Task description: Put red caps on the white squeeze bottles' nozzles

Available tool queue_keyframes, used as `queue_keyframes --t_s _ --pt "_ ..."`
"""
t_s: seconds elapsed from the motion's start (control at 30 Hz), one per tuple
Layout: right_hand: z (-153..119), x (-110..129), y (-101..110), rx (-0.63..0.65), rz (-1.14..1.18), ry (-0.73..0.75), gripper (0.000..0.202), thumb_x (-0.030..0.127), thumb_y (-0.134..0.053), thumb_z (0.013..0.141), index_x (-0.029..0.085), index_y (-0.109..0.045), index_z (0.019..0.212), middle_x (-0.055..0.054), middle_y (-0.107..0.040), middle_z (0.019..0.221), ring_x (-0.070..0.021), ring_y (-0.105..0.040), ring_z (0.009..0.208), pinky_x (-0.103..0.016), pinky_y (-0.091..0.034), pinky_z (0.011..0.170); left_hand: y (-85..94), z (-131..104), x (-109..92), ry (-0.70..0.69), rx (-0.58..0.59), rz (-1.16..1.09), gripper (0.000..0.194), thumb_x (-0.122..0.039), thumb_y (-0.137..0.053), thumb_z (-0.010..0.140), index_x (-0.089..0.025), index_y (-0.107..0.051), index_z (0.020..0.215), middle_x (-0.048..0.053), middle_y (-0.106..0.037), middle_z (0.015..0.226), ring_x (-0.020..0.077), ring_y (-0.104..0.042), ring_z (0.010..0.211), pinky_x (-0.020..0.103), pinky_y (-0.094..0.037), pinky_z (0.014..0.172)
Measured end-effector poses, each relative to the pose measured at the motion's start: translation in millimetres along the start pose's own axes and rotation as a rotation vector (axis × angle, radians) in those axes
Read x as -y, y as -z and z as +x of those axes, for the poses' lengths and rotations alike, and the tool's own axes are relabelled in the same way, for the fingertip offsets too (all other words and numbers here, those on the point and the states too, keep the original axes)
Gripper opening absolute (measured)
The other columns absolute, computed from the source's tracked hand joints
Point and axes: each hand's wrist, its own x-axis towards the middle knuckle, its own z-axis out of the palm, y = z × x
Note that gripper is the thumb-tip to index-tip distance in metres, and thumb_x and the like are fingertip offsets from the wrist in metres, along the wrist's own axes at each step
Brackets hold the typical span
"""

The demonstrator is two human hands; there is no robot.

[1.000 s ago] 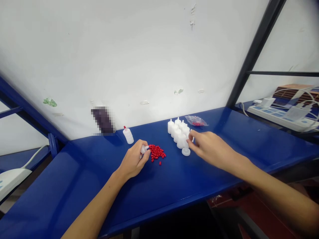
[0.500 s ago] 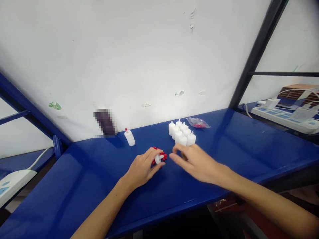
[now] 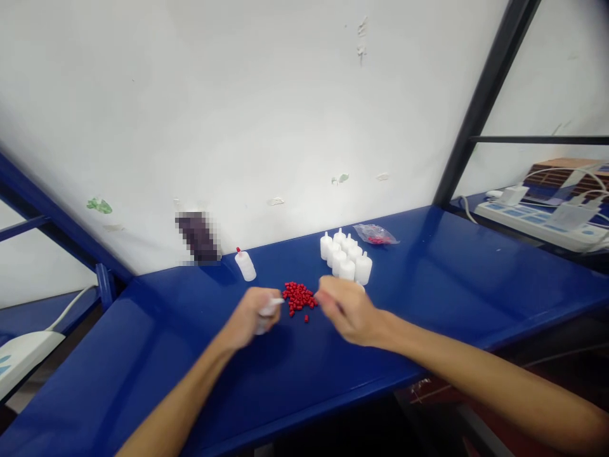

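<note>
My left hand is wrapped round a small white bottle, whose bare nozzle points right. Red caps lie in a loose pile on the blue table, between my two hands. At the pile's right edge my right hand has its thumb and fingers pinched together; what they hold, if anything, is too blurred to tell. Just behind it stand several white bottles in a cluster, with uncapped nozzles. One bottle with a red cap stands apart at the back left.
A clear bag with red caps lies behind the cluster. A blurred dark object leans on the wall. Power strips lie at the far right and far left. Metal posts rise at both sides.
My left hand has moved left, off the pile, with the bottle, uncovering the caps. My right hand has shifted slightly left, and its fingers have closed. The view has shifted slightly.
</note>
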Motion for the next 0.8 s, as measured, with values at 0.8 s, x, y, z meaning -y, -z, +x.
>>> queue_keyframes --t_s 0.8 --pt "17 8 29 0.417 -0.225 -0.326 0.035 0.04 -0.032 0.104 0.019 -0.057 0.09 -0.001 -0.062 0.071 -0.0171 -0.05 0.067 -0.035 -0.035 0.079 -11.2 -3 -1 -0.211 -0.09 0.666 0.034 -0.033 -0.05 0.093 -0.021 -0.051 0.124 -0.004 -0.051 0.071 0.0133 -0.046 0.06 0.026 -0.038 0.06"
